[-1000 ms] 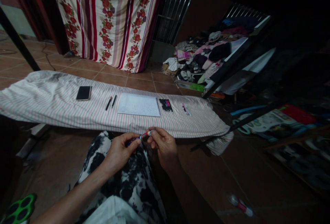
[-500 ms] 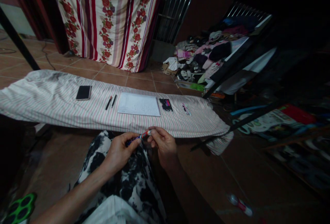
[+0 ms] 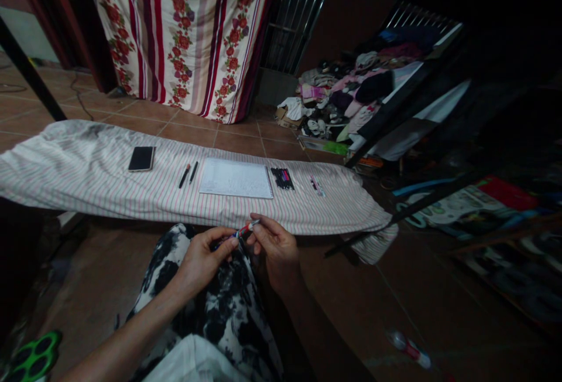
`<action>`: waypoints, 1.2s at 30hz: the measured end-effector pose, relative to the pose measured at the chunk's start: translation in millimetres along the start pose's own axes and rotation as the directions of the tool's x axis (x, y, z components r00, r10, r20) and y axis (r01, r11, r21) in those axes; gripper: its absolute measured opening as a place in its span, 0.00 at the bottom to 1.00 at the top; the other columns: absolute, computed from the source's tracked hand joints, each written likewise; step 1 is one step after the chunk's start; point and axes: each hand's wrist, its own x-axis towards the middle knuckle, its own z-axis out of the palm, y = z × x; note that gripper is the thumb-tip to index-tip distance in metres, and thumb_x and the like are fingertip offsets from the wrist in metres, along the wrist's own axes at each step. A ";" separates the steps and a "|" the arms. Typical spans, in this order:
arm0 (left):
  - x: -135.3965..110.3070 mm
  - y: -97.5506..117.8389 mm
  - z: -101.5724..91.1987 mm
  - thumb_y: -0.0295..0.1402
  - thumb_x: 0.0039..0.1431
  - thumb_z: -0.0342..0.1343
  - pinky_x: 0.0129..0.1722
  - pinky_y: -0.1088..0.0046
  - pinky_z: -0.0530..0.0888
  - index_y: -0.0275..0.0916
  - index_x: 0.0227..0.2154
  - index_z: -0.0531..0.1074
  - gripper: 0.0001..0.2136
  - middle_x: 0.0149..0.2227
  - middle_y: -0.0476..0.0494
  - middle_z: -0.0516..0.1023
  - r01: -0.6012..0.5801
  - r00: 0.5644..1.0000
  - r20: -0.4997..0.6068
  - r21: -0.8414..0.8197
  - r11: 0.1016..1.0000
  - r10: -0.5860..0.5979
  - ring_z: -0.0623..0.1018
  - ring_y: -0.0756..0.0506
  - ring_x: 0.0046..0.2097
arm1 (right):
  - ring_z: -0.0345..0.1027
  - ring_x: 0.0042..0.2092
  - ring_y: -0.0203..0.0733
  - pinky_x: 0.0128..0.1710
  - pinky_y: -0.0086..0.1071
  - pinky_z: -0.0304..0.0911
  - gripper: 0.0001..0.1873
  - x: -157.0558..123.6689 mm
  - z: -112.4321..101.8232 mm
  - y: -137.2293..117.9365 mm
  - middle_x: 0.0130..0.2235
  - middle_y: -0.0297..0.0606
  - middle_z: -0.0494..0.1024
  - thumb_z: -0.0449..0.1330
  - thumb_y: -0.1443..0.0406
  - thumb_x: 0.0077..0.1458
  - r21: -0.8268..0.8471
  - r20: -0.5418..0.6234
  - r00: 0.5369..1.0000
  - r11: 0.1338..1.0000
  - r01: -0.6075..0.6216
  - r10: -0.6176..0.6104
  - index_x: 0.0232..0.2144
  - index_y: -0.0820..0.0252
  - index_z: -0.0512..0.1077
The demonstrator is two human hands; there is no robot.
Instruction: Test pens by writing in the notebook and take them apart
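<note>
Over our patterned trousers point(image 3: 223, 311), our left hand point(image 3: 202, 259) and right hand point(image 3: 274, 250) close their fingers firmly on the red-and-blue pen point(image 3: 243, 231), holding it steady.

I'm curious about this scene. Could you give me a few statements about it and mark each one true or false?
1. The person's left hand and right hand both hold one red-and-blue pen. True.
2. The phone lies on the floor tiles. False: it lies on the striped cloth.
3. The spiral notebook lies between a pair of pens and a bunch of pens. True.
4. The curtain at the back is plain blue. False: it has stripes and red flowers.
</note>
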 end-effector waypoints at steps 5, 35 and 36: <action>-0.5 2.0 -0.2 0.40 0.47 0.58 0.25 0.76 0.67 0.36 0.31 0.77 0.13 0.24 0.48 0.75 0.013 1.000 0.014 -0.031 0.999 -0.013 0.69 0.51 0.24 | 0.63 0.20 0.29 0.17 0.22 0.55 0.12 -0.6 -0.2 -0.5 0.26 0.36 0.77 0.64 0.63 0.43 0.008 0.007 1.000 1.000 0.001 -0.001 0.33 0.61 0.76; -0.7 12.3 1.2 0.44 0.51 0.54 0.23 0.77 0.65 0.35 0.34 0.77 0.17 0.26 0.47 0.75 0.018 0.986 0.166 -0.013 1.000 -0.016 0.69 0.52 0.23 | 0.65 0.24 0.29 0.18 0.21 0.56 0.14 3.7 -3.1 1.6 0.28 0.35 0.76 0.65 0.58 0.43 0.084 0.068 0.991 0.989 -0.121 0.115 0.32 0.62 0.74; -0.8 13.8 1.1 0.45 0.52 0.53 0.23 0.77 0.65 0.35 0.36 0.77 0.18 0.28 0.45 0.76 0.029 0.978 0.209 -0.024 0.999 -0.023 0.71 0.51 0.25 | 0.65 0.24 0.29 0.19 0.21 0.56 0.14 5.0 -3.9 1.5 0.28 0.35 0.76 0.66 0.58 0.42 0.098 0.061 0.990 0.986 -0.134 0.129 0.31 0.62 0.74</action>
